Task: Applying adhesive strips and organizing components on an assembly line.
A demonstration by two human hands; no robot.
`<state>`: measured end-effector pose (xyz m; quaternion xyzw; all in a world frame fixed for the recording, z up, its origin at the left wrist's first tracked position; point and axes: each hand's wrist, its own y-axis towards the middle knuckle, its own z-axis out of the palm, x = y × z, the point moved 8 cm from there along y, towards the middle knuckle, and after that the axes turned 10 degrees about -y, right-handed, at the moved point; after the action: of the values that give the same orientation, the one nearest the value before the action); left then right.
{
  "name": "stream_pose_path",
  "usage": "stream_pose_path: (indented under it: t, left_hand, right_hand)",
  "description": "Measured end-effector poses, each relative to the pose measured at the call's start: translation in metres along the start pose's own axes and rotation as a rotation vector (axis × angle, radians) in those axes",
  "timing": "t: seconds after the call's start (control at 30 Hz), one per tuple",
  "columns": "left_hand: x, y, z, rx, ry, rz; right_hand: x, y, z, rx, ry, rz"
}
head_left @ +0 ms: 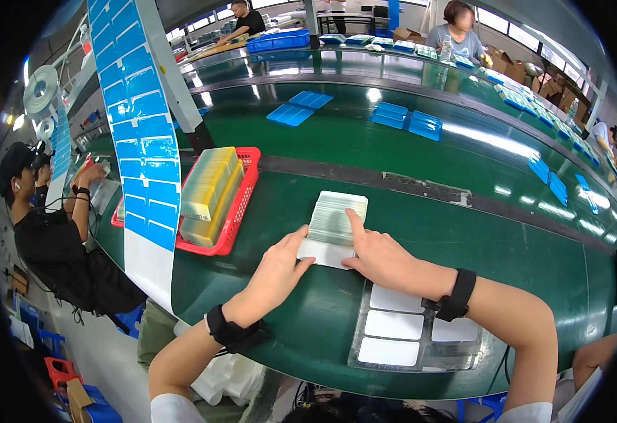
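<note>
Gripping card stack [333,218] on green table [287,192] w/ L hand [275,266] and R hand [382,259], from both sides, prob. to keep edges even. Near red basket [241,206], prob. for quick reach.

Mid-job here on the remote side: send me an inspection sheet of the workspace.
Surface: green worktop, glossy.
Job's things: stack of pale cards, slightly fanned, lying between the grips.
Clutter: red basket at left with yellowish card stacks; clear tray at near right with white cards; blue sheets beyond.
Grips: left grip at the stack's left side; right grip at its right, index finger on top.
Cables: thin black cable, near edge, right.
Surroundings: hanging strip with blue panels at left; worker in black at far left; worker in grey across.
</note>
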<state>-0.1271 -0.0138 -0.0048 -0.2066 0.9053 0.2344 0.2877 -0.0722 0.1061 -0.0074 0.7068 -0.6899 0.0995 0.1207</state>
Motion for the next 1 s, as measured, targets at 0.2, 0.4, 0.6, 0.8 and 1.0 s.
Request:
stream_pose_path:
  t: [0.2, 0.4, 0.6, 0.8, 1.0]
  left_hand:
    - [-0.022, -0.006, 0.000, 0.092, 0.265, 0.016]
    - [-0.008, 0.002, -0.100, -0.122, 0.422, 0.169]
    - [0.090, 0.022, -0.153, 0.237, 0.464, -0.110]
    - [0.122, 0.016, -0.161, 0.280, 0.585, -0.258]
    - [0.115, 0.022, -0.157, 0.269, 0.446, -0.140]
  right_hand:
    - [0.006, -0.010, -0.010, 0.065, -0.116, 0.090]
    - [0.002, -0.097, -0.083, -0.072, -0.172, 0.162]
    - [-0.037, -0.252, -0.110, -0.387, -0.021, 0.576]
    - [-0.086, -0.374, -0.062, -0.442, 0.167, 1.243]
    - [-0.118, -0.426, 0.000, -0.688, 0.017, 0.990]
